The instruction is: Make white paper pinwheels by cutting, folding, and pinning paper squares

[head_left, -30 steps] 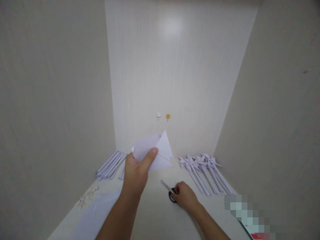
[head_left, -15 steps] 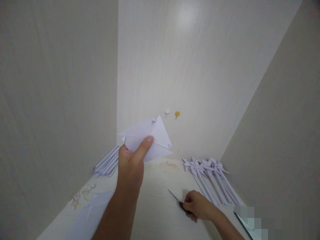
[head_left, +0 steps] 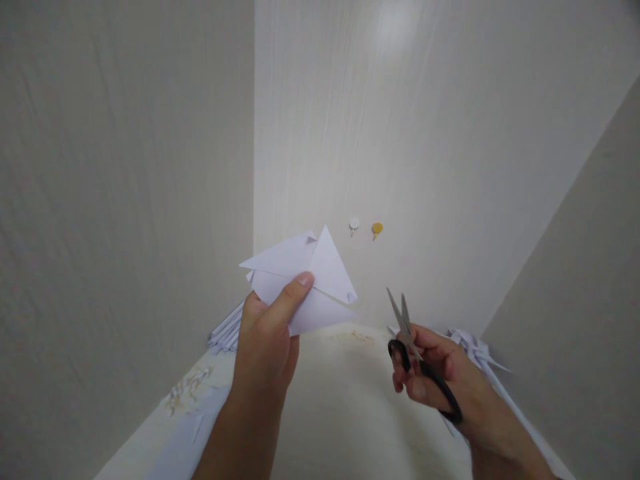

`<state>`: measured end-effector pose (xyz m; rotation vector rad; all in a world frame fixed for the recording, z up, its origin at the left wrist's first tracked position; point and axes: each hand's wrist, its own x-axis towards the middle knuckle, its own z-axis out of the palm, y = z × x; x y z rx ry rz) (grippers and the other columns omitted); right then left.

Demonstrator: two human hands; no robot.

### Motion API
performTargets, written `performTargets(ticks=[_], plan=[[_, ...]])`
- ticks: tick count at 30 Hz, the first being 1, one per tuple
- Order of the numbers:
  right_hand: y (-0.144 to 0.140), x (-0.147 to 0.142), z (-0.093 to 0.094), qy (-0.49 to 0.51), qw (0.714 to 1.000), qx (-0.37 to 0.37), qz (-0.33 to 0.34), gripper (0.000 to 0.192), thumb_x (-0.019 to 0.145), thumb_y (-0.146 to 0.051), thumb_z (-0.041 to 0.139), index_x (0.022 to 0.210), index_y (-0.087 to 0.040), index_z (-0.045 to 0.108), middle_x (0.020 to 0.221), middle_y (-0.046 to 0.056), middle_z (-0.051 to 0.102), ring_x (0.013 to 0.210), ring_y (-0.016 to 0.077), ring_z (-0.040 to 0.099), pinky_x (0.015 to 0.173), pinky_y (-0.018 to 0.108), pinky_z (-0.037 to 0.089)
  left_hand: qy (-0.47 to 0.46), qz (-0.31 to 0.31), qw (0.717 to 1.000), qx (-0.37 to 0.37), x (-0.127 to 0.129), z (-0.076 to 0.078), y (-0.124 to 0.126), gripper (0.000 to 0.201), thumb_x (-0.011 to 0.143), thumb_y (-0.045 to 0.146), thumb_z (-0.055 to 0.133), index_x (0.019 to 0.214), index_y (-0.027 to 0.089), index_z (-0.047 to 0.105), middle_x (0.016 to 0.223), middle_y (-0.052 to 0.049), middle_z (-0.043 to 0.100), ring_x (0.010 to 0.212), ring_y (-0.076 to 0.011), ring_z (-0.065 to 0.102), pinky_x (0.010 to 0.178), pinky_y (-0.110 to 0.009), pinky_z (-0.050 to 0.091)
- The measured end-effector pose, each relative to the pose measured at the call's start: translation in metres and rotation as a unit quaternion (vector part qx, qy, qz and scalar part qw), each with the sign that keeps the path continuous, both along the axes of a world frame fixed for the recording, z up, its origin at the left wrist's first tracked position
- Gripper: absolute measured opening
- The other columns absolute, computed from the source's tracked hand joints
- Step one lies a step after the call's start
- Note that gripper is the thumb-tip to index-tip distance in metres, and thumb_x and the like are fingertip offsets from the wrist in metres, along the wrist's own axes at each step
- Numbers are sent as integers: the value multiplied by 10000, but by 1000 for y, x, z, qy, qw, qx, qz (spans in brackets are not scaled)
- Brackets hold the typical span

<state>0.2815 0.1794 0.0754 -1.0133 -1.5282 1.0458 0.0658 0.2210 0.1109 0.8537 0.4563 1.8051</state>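
A folded white paper pinwheel [head_left: 326,263] is pinched in my left hand [head_left: 270,340], thumb across its middle. Its pointed flaps spread out, and small corners curl up at the top and right. To the right, my right hand [head_left: 440,373] holds a pair of scissors [head_left: 406,327] with black handles. The blades point up and stand slightly apart, clear of the paper. Behind my right hand, finished-looking paper pinwheels on rolled sticks [head_left: 473,347] are partly hidden.
Rolled paper sticks [head_left: 227,330] lie at the left against the wall. Small twisted bits [head_left: 190,390] and white paper sheets [head_left: 187,433] are in front of them. A white hook [head_left: 354,224] and a yellow hook [head_left: 377,229] are on the back wall.
My right hand has lifted the scissors up from the table, and their blades have come apart. My left hand keeps its hold on the paper. The view has shifted slightly.
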Motion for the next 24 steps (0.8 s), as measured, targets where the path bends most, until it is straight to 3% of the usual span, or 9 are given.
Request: performTargets(ticks=[6,11,15,24], plan=[[-1,-6,-5,-78,995,-14,-68,433,558,-415,980,647,-193,619,586,-39,552,566,114,448,541,248,345,11,26,1000,2,8,0,-6,454,761,252,820,1199,178,727,1025,-56,810,1011,-275,767,900,-340,625],[-10,-2,-1,-114,987,35,-111,436,586,-451,951,625,-200,596,593,-33,561,576,129,475,540,249,356,-14,15,1000,19,13,0,-13,542,750,216,837,1276,199,708,1024,-44,809,1029,-265,760,957,-341,604],[-15,-3,2,-155,976,61,-140,441,577,-464,950,617,-207,594,593,-37,547,579,138,481,542,253,364,1,15,1000,6,14,1,-18,558,769,236,837,1307,197,694,1020,-44,810,979,-248,766,879,-308,617],[-19,-6,8,-180,973,67,-131,489,575,-456,946,592,-211,524,575,-47,522,559,133,467,534,246,366,16,-1,1000,10,13,0,-20,520,798,259,815,1300,198,691,1098,-57,797,997,-247,755,896,-328,611]])
